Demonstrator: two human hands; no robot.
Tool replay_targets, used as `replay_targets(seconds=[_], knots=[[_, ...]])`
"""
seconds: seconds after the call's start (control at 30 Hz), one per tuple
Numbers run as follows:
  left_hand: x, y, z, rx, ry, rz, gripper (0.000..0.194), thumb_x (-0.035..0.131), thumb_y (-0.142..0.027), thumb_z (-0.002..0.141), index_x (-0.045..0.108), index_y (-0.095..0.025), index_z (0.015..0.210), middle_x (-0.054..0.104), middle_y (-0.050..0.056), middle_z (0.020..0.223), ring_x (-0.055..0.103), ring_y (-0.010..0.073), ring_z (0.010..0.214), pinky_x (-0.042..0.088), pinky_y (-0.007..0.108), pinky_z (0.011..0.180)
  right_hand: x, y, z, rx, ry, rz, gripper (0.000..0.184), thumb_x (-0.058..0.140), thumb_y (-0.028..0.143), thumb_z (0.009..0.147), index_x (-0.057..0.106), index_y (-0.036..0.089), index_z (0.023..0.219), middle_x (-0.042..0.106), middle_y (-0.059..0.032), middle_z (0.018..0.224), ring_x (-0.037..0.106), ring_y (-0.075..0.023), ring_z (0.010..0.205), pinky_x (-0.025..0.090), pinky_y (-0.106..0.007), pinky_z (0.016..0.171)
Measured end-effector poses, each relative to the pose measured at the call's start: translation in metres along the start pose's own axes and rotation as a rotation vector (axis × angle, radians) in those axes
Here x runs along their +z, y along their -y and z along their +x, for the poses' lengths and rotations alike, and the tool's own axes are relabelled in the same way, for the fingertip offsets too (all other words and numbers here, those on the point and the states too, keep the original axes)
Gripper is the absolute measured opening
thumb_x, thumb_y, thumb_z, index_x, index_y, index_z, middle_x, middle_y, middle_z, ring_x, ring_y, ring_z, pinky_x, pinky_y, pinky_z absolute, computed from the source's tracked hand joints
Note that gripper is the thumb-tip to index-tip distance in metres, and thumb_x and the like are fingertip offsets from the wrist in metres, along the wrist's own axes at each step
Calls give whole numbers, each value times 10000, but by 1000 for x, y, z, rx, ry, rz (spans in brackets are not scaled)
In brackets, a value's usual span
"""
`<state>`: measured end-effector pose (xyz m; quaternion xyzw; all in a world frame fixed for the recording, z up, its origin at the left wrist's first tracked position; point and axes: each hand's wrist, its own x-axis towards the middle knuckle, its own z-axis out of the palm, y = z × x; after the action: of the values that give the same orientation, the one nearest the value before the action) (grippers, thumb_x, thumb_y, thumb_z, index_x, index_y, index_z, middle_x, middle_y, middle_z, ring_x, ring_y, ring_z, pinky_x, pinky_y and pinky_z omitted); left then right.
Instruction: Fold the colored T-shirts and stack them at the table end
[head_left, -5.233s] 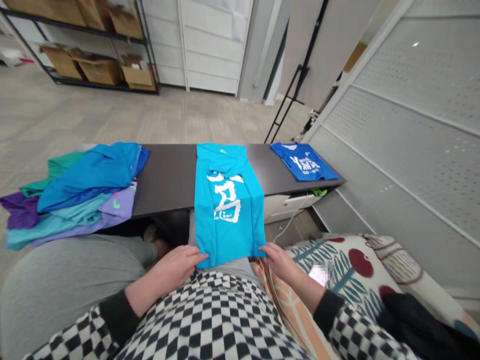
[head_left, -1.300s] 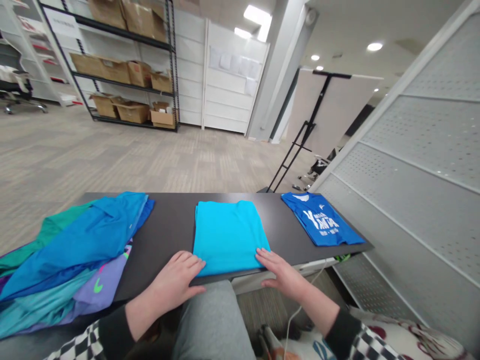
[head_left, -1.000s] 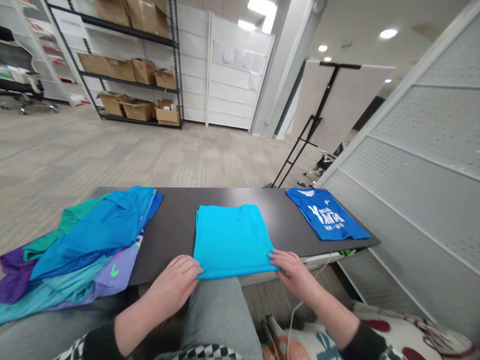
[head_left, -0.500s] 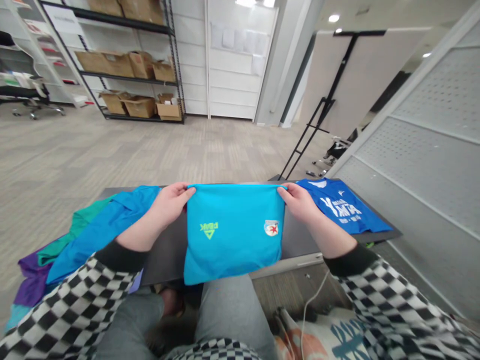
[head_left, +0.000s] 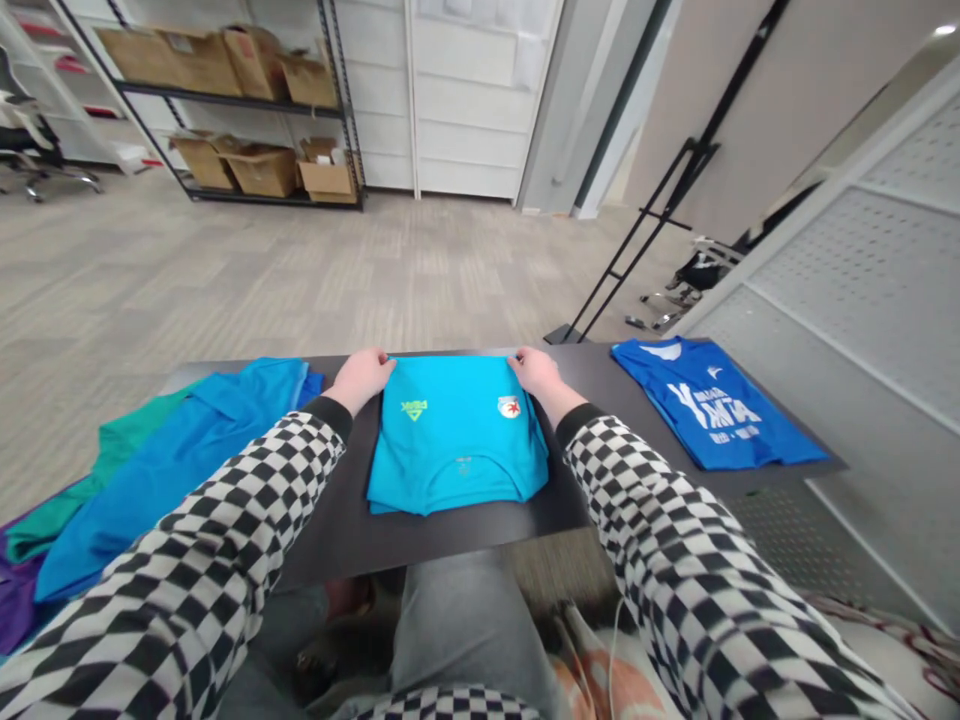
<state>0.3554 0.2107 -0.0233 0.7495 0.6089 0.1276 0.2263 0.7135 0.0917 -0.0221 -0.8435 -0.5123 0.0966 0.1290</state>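
A light-blue T-shirt (head_left: 454, 435) lies folded into a rough rectangle on the dark table (head_left: 330, 530), its round neckline towards me. Green lettering with a triangle marks its left side, a round badge with a red star its right. My left hand (head_left: 364, 378) pinches the far left corner of the fold. At the far right corner, my right hand (head_left: 535, 372) grips the same shirt between thumb and fingers. Beyond my right arm lies a flat, folded royal-blue shirt (head_left: 712, 405) with white lettering.
On the table's left, blue (head_left: 172, 450), green (head_left: 135, 425) and purple (head_left: 19, 590) garments lie in a loose heap, partly over the edge. Behind the table are a black stand (head_left: 645, 210) and a shelf with cardboard boxes (head_left: 262, 170). A perforated grey partition (head_left: 847, 290) rises at right.
The light-blue T-shirt, held up hanging before, has come down flat onto the table, its neckline now showing. Both hands have moved forward with it and closer together. The view has tilted downward.
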Motion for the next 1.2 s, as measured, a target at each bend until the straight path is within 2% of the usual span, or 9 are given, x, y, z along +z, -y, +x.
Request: replay_targets(seconds=[0.1,0.2,0.3,0.4,0.7,0.8,0.93,1.03,1.2], knots=[[2,-4,-20,-7,-76,81,438,578,-489,1046,730,-157,1288,775,242,1285,731,411,1229,557,507,1058,-8,4,-10,42,-83,8,415,510,421,1143,723,166,1392,778,-201,1369,728,-351,1264,550,-460,1095],[8,1,-65,253,-158,156,560,502,-524,1084,658,-165,1485,706,231,1481,665,403,1385,501,548,1190,-13,7,-55,-78,-164,56,479,464,407,1155,656,136,1500,731,-213,1462,680,-354,1359,518,-485,1175],[18,20,-115,647,31,161,625,490,-575,1101,603,-243,1619,547,130,1728,471,334,1623,327,508,1364,-3,2,-125,-371,-63,40,530,478,462,1163,614,183,1593,629,-197,1625,577,-358,1510,424,-516,1288],[29,37,-154,691,176,192,714,492,-649,1095,490,-317,1728,340,59,1855,263,341,1736,196,570,1413,10,-13,-174,-530,172,-65,696,545,605,1132,482,255,1731,381,-163,1825,322,-405,1699,298,-614,1359],[77,-9,-261,476,-69,288,794,525,-669,1058,541,-198,1697,489,228,1748,428,498,1632,331,682,1316,-30,-31,-108,-640,409,-158,868,808,554,972,472,346,1744,309,-98,1859,204,-457,1732,136,-733,1369],[65,-20,-259,481,-62,307,704,519,-664,1064,667,-209,1580,651,241,1595,619,498,1453,430,696,1228,-47,-30,-102,-534,215,-23,710,770,477,1013,584,271,1666,485,-147,1769,398,-403,1666,288,-593,1367],[42,-14,-220,575,-73,232,546,498,-525,1108,696,-240,1529,676,155,1592,624,390,1466,472,575,1244,-53,-49,-117,-49,-58,250,373,575,297,1102,731,174,1418,796,-179,1348,744,-286,1264,550,-387,1123],[46,-2,-201,662,-36,193,565,496,-508,1123,632,-258,1611,578,108,1707,499,364,1606,349,589,1354,-46,-68,-133,194,36,323,210,632,306,1056,793,174,1085,829,-134,963,790,-248,859,625,-343,830],[67,13,-202,697,-20,207,588,474,-536,1140,603,-268,1648,505,87,1760,419,371,1665,286,651,1383,-34,-78,-147,269,222,411,332,817,504,937,717,215,807,596,14,531,560,-155,447,490,-257,487]])
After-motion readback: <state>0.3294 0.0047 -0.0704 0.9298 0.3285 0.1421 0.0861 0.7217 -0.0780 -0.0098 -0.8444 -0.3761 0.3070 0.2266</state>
